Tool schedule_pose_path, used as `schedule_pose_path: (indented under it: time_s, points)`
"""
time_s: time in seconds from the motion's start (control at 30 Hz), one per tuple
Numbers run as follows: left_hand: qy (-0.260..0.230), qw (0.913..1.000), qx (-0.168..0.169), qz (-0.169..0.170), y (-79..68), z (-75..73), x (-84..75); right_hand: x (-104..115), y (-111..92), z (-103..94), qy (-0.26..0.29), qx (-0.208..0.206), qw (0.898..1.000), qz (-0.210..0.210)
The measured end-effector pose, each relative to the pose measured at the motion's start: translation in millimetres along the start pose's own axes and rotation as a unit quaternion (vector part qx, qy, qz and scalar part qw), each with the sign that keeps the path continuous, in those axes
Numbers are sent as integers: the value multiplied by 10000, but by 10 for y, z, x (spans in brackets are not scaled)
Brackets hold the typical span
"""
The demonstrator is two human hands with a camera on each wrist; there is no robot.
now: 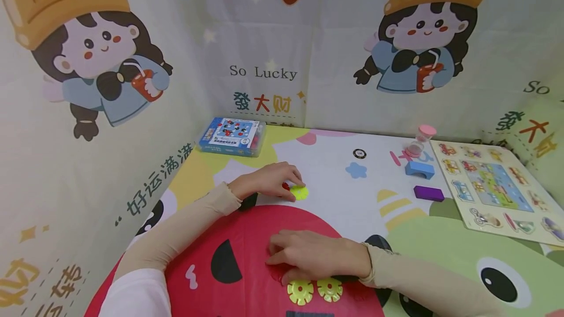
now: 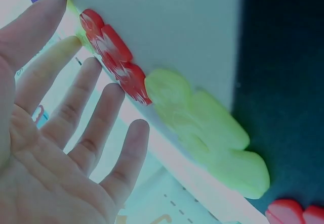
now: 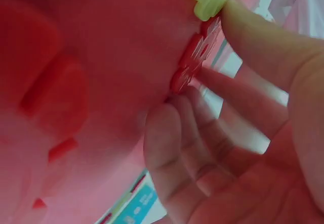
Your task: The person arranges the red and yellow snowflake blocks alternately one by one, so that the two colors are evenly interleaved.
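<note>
My left hand (image 1: 275,180) is at the far side of the red printed shape, thumb and index finger at opposite edges of a yellow-green notched plastic disc (image 1: 300,192). Its other fingers spread out beside a red disc (image 2: 111,54), with another yellow-green disc (image 2: 207,133) further along the same row. My right hand (image 1: 310,253) is nearer, over the red print. It pinches a red notched disc (image 3: 195,57) between thumb and index finger, low at the surface. Beside its thumb lie two yellow discs, one left (image 1: 300,292) and one right (image 1: 330,290).
A blue-labelled plastic box (image 1: 232,136) stands at the back left. To the right are a pink hourglass (image 1: 420,141), a blue arch block (image 1: 419,169), a purple block (image 1: 429,193) and a picture puzzle board (image 1: 498,185). A black-and-white chip (image 1: 359,153) lies toward the back.
</note>
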State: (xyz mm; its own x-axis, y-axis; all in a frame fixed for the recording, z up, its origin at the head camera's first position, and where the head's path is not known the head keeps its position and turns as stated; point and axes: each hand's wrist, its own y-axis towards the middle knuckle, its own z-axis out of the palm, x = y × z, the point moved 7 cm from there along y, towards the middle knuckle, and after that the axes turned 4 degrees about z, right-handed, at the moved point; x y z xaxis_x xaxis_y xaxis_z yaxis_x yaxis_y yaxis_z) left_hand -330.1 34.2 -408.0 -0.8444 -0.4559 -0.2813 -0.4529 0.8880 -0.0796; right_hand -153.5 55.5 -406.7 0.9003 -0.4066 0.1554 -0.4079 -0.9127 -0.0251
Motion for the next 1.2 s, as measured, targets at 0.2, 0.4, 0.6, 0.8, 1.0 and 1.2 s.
schedule_pose_path:
  time_s: [0.2,0.4,0.6,0.8,1.0,1.2]
  points:
    - [4,10000,44,-20,11,2,-10,-128,38,-20,509,94,9970,570]
    - [-23,10000,10,-2,19,6,-9,-88,66,-49,275,174,9978,583]
    - [-127,9998,-4,-126,29,9,15,9,34,-111,26,-181,9994,277]
    - [-139,9999,-34,-90,41,8,20,-304,-85,-251,497,-717,9943,614]
    - [-114,9999,-10,-76,63,17,15,-1159,-394,-444,662,-1500,9707,1756]
    - [-185,9997,22,-138,61,19,16,-1583,-509,-452,437,-1586,9591,2304]
